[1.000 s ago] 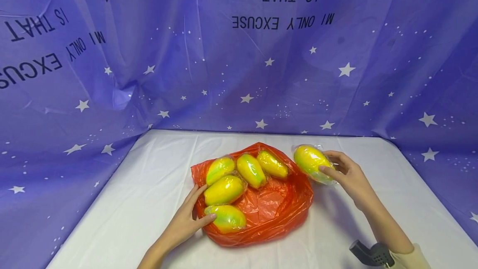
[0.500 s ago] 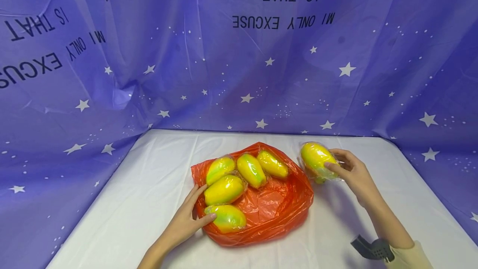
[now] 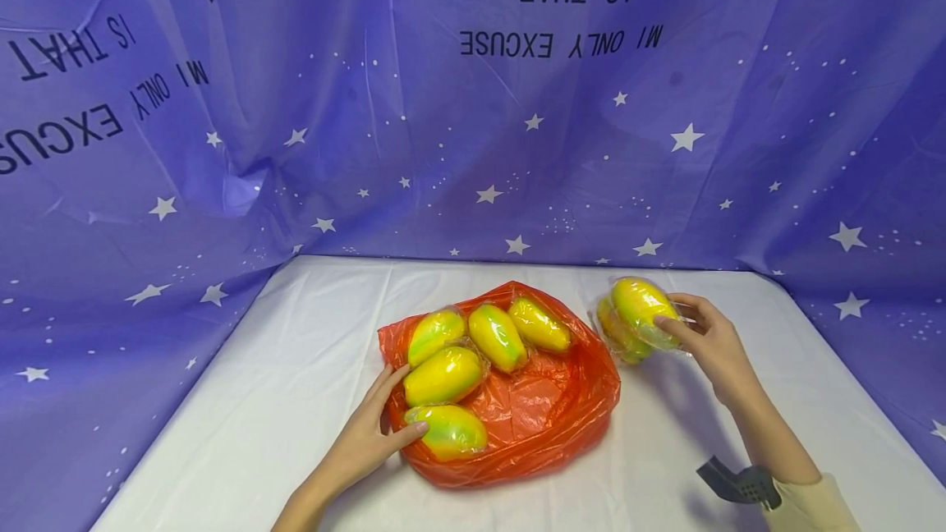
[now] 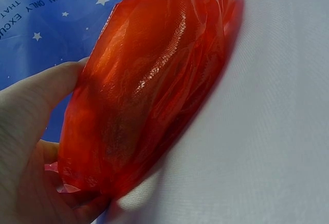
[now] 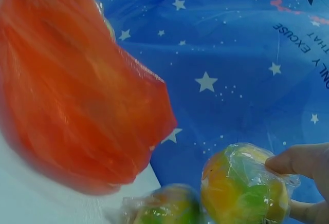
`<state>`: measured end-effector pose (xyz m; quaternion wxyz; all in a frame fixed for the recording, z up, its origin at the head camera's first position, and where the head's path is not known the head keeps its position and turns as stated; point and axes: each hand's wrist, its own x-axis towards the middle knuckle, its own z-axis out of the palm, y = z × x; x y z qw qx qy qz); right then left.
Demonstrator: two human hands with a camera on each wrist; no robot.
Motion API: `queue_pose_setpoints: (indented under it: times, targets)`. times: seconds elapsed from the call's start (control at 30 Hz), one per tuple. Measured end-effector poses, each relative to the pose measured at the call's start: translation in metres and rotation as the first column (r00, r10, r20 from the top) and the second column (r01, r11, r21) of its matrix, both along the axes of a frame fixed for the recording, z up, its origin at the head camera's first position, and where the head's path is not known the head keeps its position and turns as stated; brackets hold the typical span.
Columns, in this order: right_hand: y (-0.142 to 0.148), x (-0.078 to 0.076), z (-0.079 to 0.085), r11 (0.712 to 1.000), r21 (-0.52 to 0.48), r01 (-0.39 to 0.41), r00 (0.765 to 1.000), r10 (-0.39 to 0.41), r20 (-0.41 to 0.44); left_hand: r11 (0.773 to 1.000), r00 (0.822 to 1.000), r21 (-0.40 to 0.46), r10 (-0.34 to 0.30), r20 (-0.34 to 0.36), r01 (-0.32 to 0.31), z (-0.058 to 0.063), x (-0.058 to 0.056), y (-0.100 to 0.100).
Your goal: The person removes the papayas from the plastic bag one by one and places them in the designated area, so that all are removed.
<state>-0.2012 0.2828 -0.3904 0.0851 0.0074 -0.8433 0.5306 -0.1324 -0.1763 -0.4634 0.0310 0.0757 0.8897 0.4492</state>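
In the head view a red plastic bag (image 3: pixel 528 401) lies spread with its mouth facing up. Several yellow-green mangoes in clear wrap sit inside, one of them a near-side mango (image 3: pixel 452 433). My left hand (image 3: pixel 362 437) holds the bag's left rim, thumb over the edge by that mango. Right of the bag, my right hand (image 3: pixel 713 347) grips a wrapped mango (image 3: pixel 645 306) between thumb and fingers. Partly behind that one, another wrapped mango (image 3: pixel 621 339) stands close to the bag. The right wrist view shows the held mango (image 5: pixel 241 188) beside the blurred second mango (image 5: pixel 172 208).
A white cloth (image 3: pixel 244 409) covers the table. Behind and at both sides hangs a purple curtain (image 3: pixel 414 146) with stars and lettering. A dark device (image 3: pixel 739 483) is strapped at my right wrist.
My right hand has moved right and slightly away with its mango, and the second mango beneath it has come into view. My left hand and the bag stay as they were.
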Motion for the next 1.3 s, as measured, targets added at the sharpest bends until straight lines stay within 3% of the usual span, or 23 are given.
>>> queue_pose_setpoints:
  times: [0.5,1.3]
  targets:
    - [0.015,-0.009,-0.009,0.996,-0.027,0.083,0.997,-0.083,-0.006,1.000,1.000,-0.001,0.002,0.004,-0.002,0.000,0.000,0.001]
    - [0.032,-0.014,-0.018,0.984,0.063,0.165,0.985,-0.167,0.044,1.000,1.000,0.012,-0.002,0.009,0.002,0.000,0.000,0.000]
